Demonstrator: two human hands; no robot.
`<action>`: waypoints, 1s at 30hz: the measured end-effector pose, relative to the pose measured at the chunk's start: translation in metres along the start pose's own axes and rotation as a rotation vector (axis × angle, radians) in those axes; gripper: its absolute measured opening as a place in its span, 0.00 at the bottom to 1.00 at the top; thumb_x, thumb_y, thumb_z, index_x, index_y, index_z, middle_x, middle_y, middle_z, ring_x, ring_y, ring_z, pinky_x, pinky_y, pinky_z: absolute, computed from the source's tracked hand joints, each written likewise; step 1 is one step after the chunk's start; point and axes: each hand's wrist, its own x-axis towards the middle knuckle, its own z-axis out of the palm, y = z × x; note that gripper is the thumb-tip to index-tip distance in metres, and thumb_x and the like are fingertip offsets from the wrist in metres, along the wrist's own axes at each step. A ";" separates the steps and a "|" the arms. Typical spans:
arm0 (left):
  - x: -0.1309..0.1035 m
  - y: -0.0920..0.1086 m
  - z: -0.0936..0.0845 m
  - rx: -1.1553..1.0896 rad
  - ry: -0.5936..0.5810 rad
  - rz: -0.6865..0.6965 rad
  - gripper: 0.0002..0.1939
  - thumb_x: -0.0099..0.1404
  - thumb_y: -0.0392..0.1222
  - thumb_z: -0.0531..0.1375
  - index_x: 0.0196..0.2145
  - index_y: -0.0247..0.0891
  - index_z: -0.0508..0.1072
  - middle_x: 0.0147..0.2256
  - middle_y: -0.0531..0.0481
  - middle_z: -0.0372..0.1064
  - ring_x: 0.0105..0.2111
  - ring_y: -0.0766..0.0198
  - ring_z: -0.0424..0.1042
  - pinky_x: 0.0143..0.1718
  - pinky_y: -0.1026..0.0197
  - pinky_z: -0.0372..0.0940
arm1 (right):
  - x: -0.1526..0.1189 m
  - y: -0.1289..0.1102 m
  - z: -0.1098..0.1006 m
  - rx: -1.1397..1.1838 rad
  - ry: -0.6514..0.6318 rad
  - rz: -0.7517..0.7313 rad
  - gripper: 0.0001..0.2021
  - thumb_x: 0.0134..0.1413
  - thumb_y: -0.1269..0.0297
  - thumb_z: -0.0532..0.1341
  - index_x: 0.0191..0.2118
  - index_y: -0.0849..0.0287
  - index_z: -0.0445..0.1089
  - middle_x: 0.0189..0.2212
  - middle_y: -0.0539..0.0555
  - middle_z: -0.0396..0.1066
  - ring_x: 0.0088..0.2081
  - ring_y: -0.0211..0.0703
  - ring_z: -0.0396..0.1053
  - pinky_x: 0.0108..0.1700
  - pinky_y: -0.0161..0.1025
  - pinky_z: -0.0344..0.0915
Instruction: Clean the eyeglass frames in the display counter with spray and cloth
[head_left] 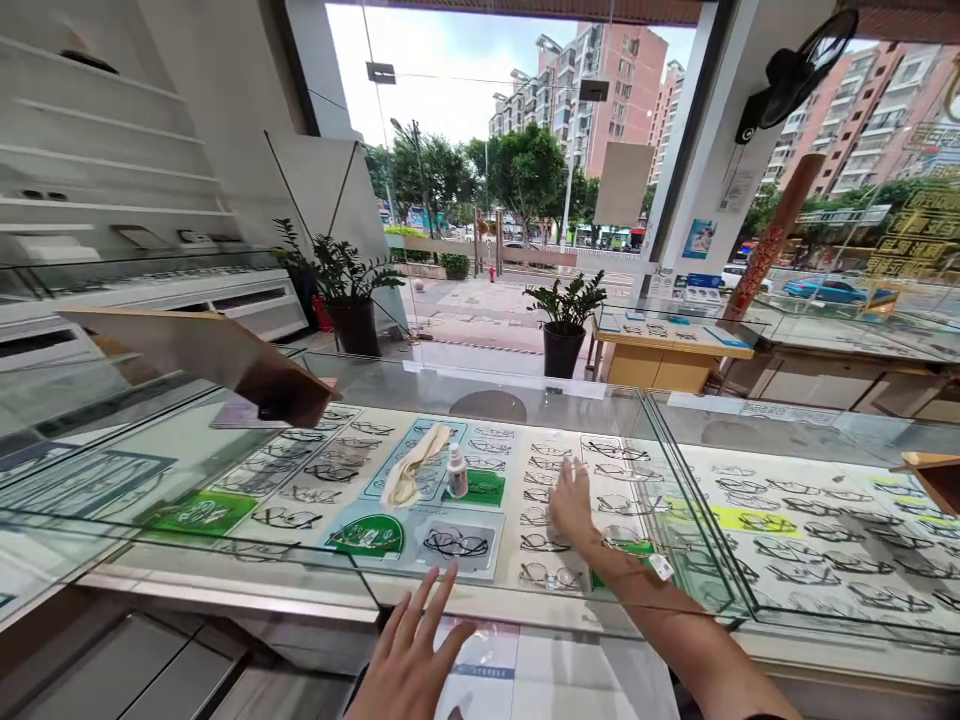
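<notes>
My right hand (pixel 571 500) reaches over the glass display counter (pixel 491 397), its fingers spread and nothing seen in them. Rows of eyeglasses (pixel 541 543) lie under the glass below it. Close to that wrist is a pair of glasses with a white tag (pixel 661 567). Lower in view, before the counter's front edge, my left hand (pixel 409 650) is held up with fingers apart and holds nothing. A small white bottle (pixel 457 472) stands on the counter left of my right hand, with a crumpled beige cloth (pixel 416 466) beside it.
A wooden-framed panel (pixel 217 355) tilts over the counter's left part. More glass cases with glasses extend to the right. Beyond the counter are two potted plants (pixel 564 350), a wooden table (pixel 660 365), a glass door and a wall fan (pixel 799 75).
</notes>
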 end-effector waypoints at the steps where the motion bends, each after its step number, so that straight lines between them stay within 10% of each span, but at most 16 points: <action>1: -0.001 0.002 -0.002 0.001 0.001 -0.003 0.34 0.60 0.41 0.62 0.65 0.48 0.70 0.78 0.42 0.43 0.74 0.34 0.51 0.65 0.39 0.63 | -0.005 -0.014 0.008 -0.006 -0.012 0.009 0.27 0.71 0.67 0.51 0.72 0.61 0.64 0.75 0.69 0.55 0.77 0.72 0.47 0.73 0.70 0.48; 9: 0.005 0.020 -0.017 -0.081 0.012 -0.084 0.48 0.62 0.37 0.60 0.77 0.40 0.49 0.79 0.35 0.31 0.76 0.34 0.43 0.71 0.35 0.55 | -0.098 -0.079 0.005 0.099 -0.273 -0.134 0.34 0.69 0.56 0.54 0.74 0.67 0.59 0.76 0.68 0.53 0.79 0.65 0.39 0.78 0.58 0.39; 19: 0.013 0.016 -0.014 -0.160 -0.013 -0.065 0.47 0.67 0.41 0.59 0.78 0.38 0.45 0.79 0.35 0.31 0.77 0.36 0.40 0.73 0.35 0.48 | -0.200 -0.066 -0.175 0.280 -0.531 -0.263 0.29 0.74 0.49 0.48 0.70 0.59 0.67 0.70 0.64 0.65 0.74 0.60 0.53 0.74 0.54 0.52; 25: 0.015 0.016 -0.013 -0.129 -0.014 -0.059 0.45 0.67 0.42 0.59 0.77 0.37 0.48 0.79 0.34 0.32 0.77 0.36 0.39 0.73 0.36 0.47 | -0.136 -0.021 -0.251 0.037 -0.129 -0.177 0.32 0.76 0.44 0.41 0.65 0.53 0.72 0.69 0.59 0.64 0.74 0.60 0.49 0.74 0.60 0.47; 30: 0.014 0.014 -0.008 -0.133 -0.001 -0.069 0.45 0.67 0.43 0.58 0.77 0.38 0.46 0.79 0.35 0.33 0.77 0.36 0.40 0.73 0.36 0.47 | -0.022 0.051 -0.241 -0.145 -0.146 -0.010 0.33 0.77 0.50 0.39 0.53 0.58 0.80 0.66 0.62 0.67 0.68 0.63 0.56 0.68 0.58 0.53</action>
